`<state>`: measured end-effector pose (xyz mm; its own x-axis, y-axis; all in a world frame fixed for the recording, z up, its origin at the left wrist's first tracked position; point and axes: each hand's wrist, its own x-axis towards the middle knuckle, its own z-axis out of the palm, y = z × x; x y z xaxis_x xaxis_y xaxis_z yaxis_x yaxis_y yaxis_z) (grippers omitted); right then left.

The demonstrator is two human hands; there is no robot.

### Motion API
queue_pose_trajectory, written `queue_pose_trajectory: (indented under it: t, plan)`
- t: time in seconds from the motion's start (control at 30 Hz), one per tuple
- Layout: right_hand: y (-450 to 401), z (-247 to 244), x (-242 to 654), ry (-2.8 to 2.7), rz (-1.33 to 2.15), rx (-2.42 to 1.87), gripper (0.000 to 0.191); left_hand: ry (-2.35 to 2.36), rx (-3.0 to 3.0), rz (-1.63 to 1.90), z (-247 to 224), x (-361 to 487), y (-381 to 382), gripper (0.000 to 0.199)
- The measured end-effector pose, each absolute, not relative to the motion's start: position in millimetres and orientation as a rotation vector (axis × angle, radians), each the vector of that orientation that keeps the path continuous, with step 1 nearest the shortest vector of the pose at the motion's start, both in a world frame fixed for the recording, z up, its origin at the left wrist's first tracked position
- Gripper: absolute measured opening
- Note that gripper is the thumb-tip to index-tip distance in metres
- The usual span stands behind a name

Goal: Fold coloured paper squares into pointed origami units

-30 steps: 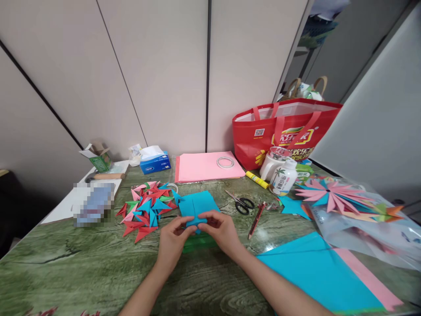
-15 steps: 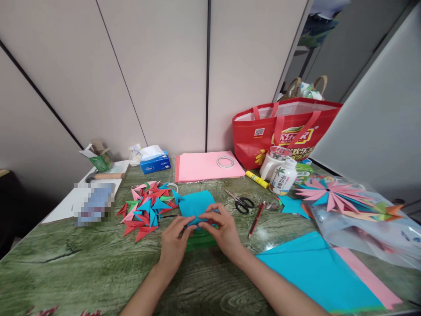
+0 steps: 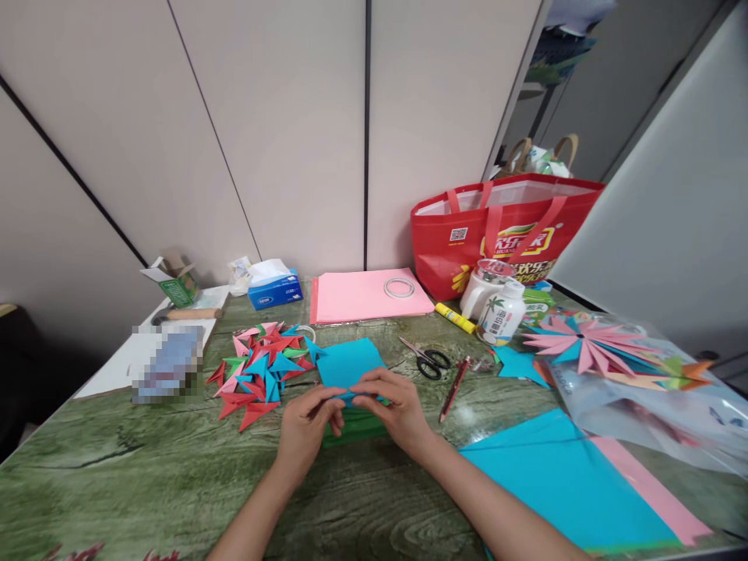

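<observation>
Between my fingertips is a small piece of blue paper (image 3: 349,398), mostly hidden by the fingers. My left hand (image 3: 308,421) pinches its left side, and my right hand (image 3: 394,403) pinches its right side with the thumb below. Just behind the hands lie blue paper squares (image 3: 351,360). Under the hands, green paper (image 3: 356,430) shows on the table. To the left is a heap of folded paper pieces (image 3: 266,370) in red, blue, pink and green. Black-handled scissors (image 3: 429,360) lie to the right of my right hand, near a red pencil (image 3: 454,391).
Pink paper sheets (image 3: 362,296) with a tape roll (image 3: 400,288) lie at the back. A glue stick (image 3: 456,318), a white bottle (image 3: 501,315) and a red bag (image 3: 444,249) stand beyond. Large blue paper (image 3: 566,483) and a paper star (image 3: 584,339) are on the right. A tissue box (image 3: 276,290) sits back left.
Both hands stay close together on the blue paper. The fingers have shifted slightly, and the held piece now shows as a thinner strip. The view has moved a little.
</observation>
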<state>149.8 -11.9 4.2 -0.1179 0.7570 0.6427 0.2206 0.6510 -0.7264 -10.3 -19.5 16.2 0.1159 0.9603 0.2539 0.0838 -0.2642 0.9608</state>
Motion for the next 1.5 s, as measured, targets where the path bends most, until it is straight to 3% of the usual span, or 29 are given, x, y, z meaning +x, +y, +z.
queue_pose_trajectory:
  t: [0.37, 1.13, 1.5]
  plan:
    - [-17, 11, 147, -1.636, 0.513, -0.846, 0.010, 1.165, 1.862, 1.400, 21, -12, -16, 0.013]
    - [-19, 18, 146, -1.622, 0.704, -1.000, 0.009, 1.129, 1.801, 1.275, 19, -9, -20, 0.009]
    - [-13, 9, 143, -1.257, 1.291, -0.965, 0.022, 1.240, 1.889, 1.254, 22, -11, -21, 0.010]
